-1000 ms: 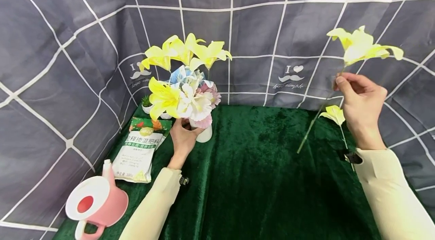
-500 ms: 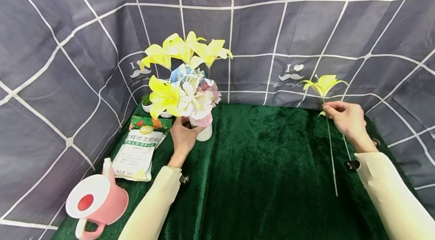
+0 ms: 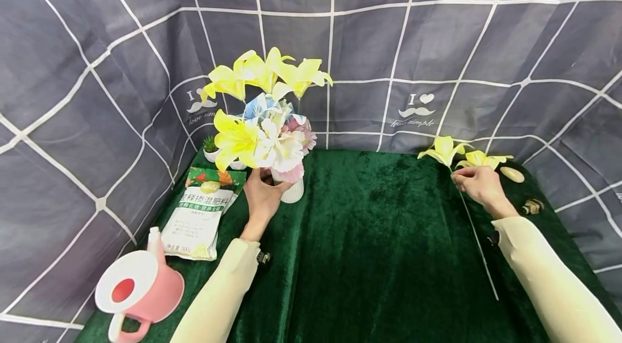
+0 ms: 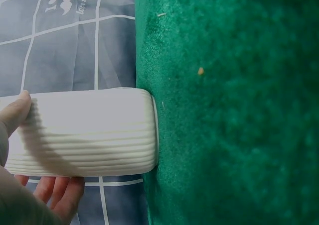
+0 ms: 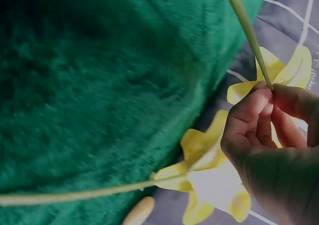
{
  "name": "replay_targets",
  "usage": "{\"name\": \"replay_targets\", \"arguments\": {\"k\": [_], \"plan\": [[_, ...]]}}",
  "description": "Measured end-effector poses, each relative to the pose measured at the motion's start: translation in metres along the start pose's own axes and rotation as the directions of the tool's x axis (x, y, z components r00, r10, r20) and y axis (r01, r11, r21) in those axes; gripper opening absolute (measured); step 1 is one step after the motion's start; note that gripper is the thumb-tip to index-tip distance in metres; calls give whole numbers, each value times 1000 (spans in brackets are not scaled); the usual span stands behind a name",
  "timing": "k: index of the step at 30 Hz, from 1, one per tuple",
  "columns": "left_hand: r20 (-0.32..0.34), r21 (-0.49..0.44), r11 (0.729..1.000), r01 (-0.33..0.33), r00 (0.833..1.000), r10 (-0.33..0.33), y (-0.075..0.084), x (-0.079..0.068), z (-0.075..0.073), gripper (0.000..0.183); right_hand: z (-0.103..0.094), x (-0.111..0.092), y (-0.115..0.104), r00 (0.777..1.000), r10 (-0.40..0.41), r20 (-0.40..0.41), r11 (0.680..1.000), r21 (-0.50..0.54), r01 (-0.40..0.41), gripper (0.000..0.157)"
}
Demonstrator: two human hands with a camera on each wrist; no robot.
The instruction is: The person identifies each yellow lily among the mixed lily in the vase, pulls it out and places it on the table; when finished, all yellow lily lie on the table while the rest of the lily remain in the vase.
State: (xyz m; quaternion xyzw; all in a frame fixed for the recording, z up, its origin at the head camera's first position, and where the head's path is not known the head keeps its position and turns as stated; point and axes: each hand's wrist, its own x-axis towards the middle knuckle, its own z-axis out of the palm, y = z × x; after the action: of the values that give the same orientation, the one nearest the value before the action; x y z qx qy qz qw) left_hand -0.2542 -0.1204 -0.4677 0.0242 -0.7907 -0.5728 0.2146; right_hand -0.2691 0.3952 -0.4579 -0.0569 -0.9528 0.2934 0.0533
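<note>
My left hand [image 3: 262, 197] grips a white ribbed vase [image 3: 292, 193], thumb on one side and fingers on the other in the left wrist view. Yellow lilies [image 3: 262, 70], a white flower [image 3: 278, 146], and blue and pink flowers stand in the vase. At the far right, my right hand [image 3: 480, 187] pinches the stem of a loose yellow lily [image 3: 443, 150] between thumb and fingertips. Its long stem slants toward the front of the table. Close behind that hand lies a second loose lily [image 5: 212, 170], its stem partly hidden by the right arm in the head view.
Left of the vase lies a fertilizer bag [image 3: 196, 219], with a pink watering can [image 3: 162, 289] nearer the front. Small potted plants [image 3: 211, 149] stand at the back left. A pale oval object [image 3: 512, 174] and a small brownish object [image 3: 532, 206] lie far right on green cloth.
My right hand has come down and slightly left with the pinched lily, from up in the air to near the tabletop beside the other lily. The left hand has stayed on the vase.
</note>
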Motion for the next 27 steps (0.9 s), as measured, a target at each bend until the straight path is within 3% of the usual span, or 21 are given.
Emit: {"name": "replay_targets", "arguments": {"k": [9,22,27], "plan": [[8,-10,1000,-12,1000,12,0,-1,0,57,12,4,12,999,8,51,1000,6,-8,27],[2,-4,1000,-24,1000,24,-1,0,-1,56,15,0,11,994,54,94,997,56,-60,31],[9,-11,1000,-15,1000,15,0,0,-1,56,13,-3,6,997,38,65,999,32,-40,34]]}}
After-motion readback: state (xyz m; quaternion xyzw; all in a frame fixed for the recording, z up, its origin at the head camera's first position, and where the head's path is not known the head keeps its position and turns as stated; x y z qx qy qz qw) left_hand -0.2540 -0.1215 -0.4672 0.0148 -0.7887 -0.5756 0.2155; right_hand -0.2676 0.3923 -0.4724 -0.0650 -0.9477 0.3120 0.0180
